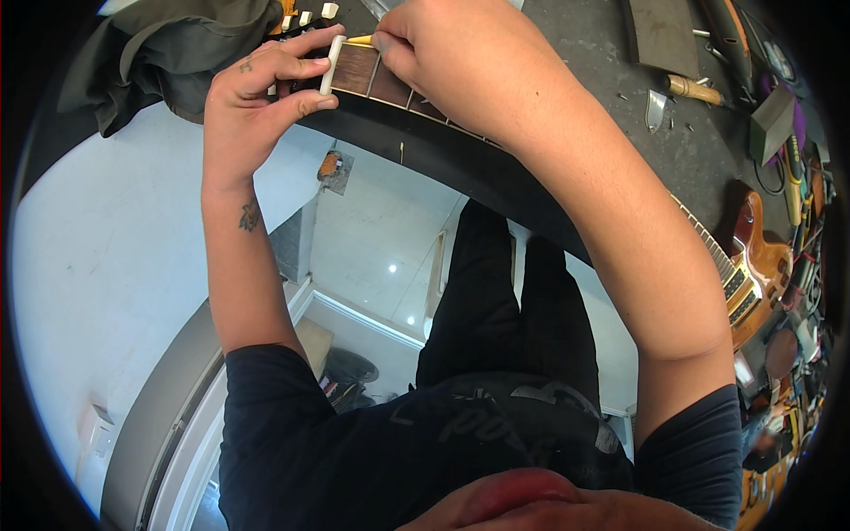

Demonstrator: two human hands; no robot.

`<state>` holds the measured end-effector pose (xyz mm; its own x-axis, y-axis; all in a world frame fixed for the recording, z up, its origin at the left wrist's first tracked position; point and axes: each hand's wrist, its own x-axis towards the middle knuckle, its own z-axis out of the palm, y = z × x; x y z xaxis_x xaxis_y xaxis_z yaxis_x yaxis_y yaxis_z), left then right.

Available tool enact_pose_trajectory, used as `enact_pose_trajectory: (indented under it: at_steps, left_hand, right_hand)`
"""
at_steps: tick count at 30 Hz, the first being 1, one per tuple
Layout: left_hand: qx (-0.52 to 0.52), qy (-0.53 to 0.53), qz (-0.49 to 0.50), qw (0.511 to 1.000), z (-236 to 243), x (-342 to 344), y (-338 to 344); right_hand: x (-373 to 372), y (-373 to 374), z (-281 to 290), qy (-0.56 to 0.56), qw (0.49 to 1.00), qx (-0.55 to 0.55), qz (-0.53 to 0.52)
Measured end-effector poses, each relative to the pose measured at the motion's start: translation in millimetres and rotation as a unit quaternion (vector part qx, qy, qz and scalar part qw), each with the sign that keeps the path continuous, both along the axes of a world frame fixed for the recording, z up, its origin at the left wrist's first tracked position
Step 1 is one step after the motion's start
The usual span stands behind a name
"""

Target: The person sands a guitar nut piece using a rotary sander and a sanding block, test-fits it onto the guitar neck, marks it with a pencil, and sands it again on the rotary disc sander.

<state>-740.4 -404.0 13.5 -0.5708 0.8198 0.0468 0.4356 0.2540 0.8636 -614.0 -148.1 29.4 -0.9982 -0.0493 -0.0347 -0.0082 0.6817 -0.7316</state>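
A guitar's dark fretboard [354,73] runs along the dark bench edge toward the amber guitar body [761,257] at the right. My left hand [261,88] grips a small white bar [333,65] at the fretboard's left end, thumb below and fingers above and behind it. My right hand [443,62] pinches a thin yellow pointed piece [359,41], its tip beside the top of the white bar. The rest of that piece is hidden by my fingers, and my right forearm covers much of the neck. White tuner buttons [305,18] show past my left fingers.
Dark cloth [150,53] is bunched at upper left. On the grey bench [602,80] lie a dark block [660,31], a wooden-handled tool [695,88], a small metal plate [655,111], a grey block [770,124] and several other tools and cables along the right.
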Motion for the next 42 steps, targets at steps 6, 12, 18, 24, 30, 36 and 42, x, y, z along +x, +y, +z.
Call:
enact_pose_trajectory:
  at_steps: [6,12,18,24,30,36,42]
  left_hand:
    - [0.005,-0.007,0.0,1.0,-0.6,-0.4,-0.5]
    - [0.013,-0.002,-0.003,1.0,-1.8,-0.4,-0.1]
    - [0.008,-0.017,0.004,1.0,-1.3,-0.6,-0.8]
    - [0.035,-0.042,0.023,0.998,-6.8,-0.3,-4.9]
    - [0.02,-0.033,-0.046,0.998,-4.7,-8.8,-8.6]
    - [0.053,-0.044,0.009,0.998,-9.2,-2.3,-7.8]
    - [0.061,-0.048,-0.005,0.997,-11.1,-4.3,-6.8]
  right_hand:
    - [-5.6,-1.3,-7.9,-0.027,1.0,0.006,0.007]
    - [-1.5,-4.6,-6.9,0.017,0.997,-0.052,-0.046]
    - [0.7,-5.4,-1.8,0.032,0.997,-0.019,-0.061]
    - [39.9,-11.0,28.5,0.079,0.996,-0.017,-0.041]
    - [83.7,-64.5,13.3,-0.228,0.937,-0.256,-0.069]
    - [73.5,-85.4,-32.6,-0.172,0.878,-0.435,-0.101]
    - [63.4,-84.2,-31.6,-0.169,0.908,-0.368,-0.106]
